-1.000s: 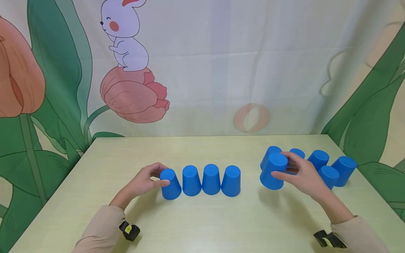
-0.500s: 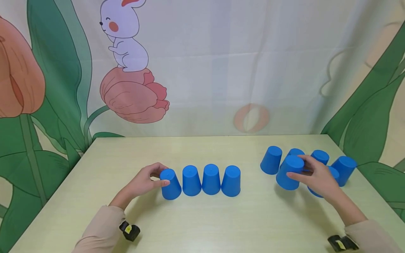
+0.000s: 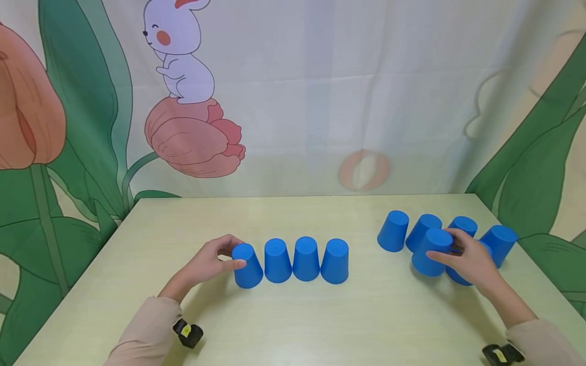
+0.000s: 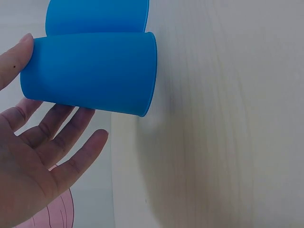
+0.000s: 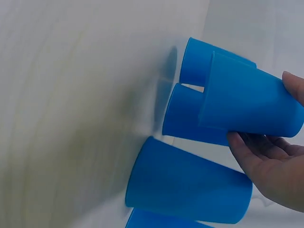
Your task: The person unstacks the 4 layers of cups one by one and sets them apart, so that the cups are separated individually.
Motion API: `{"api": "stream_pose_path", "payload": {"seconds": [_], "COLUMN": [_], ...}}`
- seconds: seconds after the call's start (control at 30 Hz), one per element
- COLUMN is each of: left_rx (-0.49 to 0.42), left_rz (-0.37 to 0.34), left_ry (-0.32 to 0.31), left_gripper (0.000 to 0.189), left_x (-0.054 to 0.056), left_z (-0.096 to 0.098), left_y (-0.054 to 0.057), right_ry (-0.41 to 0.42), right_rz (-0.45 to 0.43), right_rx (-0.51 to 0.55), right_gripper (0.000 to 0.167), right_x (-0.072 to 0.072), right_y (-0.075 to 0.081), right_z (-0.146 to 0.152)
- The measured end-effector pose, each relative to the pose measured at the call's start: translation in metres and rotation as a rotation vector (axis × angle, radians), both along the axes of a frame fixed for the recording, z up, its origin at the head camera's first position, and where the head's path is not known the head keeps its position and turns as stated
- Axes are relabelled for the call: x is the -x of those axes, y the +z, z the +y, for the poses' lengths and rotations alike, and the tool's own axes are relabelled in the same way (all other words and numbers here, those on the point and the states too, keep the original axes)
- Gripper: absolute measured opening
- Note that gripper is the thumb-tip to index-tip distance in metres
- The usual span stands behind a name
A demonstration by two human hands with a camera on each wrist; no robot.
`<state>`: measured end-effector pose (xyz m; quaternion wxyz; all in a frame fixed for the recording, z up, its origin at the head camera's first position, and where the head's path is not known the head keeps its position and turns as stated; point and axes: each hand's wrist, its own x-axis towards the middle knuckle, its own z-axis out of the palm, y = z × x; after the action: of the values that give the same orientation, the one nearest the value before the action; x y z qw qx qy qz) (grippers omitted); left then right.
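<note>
In the head view, my left hand (image 3: 210,262) pinches the leftmost blue cup (image 3: 248,269) of a row of upturned cups, thumb in front and fingers behind. That cup (image 4: 90,71) sits against its neighbour in the left wrist view, its rim toward the tabletop. My right hand (image 3: 473,262) grips another upturned blue cup (image 3: 430,254) between thumb and fingers. The right wrist view has this held cup (image 5: 251,97) raised off the table, overlapping other cups behind it. Part of a cup (image 3: 458,276) beside the right hand is hidden by that hand.
The row goes on with three more blue cups, the last one (image 3: 335,262) at its right end. Several upturned cups stand at the back right, among them a far-left cup (image 3: 393,232) and a rightmost cup (image 3: 500,244). A printed curtain (image 3: 284,127) hangs behind the table (image 3: 293,325).
My right hand has carried its cup to the right, in front of the back-right group, uncovering two cups at that group's left. The left hand has stayed on its cup.
</note>
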<state>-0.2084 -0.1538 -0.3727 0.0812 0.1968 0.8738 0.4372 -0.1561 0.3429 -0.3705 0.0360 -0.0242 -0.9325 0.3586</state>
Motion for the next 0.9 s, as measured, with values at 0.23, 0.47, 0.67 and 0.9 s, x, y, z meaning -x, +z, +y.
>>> {"api": "stream_pose_path", "payload": {"seconds": [0.23,0.47,0.67,0.9], "left_rx": [0.015,0.013,0.017,0.020], "left_rz": [-0.002,-0.010,-0.009,-0.004], "left_ry": [0.022,0.032,0.027,0.025], "left_gripper": [0.041,0.042,0.041,0.041], "left_x": [0.013,0.013,0.013,0.013], "left_z": [-0.007,-0.007,-0.008,-0.008], "left_y": [-0.020,-0.022,-0.023,-0.025], "right_ry": [-0.023,-0.045,-0.061,-0.074], "right_rz": [-0.011,-0.032,-0.042,-0.067], "right_rx": [-0.007,-0.027,-0.058,-0.036], "right_gripper": [0.078,0.082,0.091,0.086], "right_x": [-0.002,-0.001,0.011,-0.001], "right_y": [-0.004,-0.012,-0.039,-0.023], "right_z": [0.006,0.009,0.027,0.009]}}
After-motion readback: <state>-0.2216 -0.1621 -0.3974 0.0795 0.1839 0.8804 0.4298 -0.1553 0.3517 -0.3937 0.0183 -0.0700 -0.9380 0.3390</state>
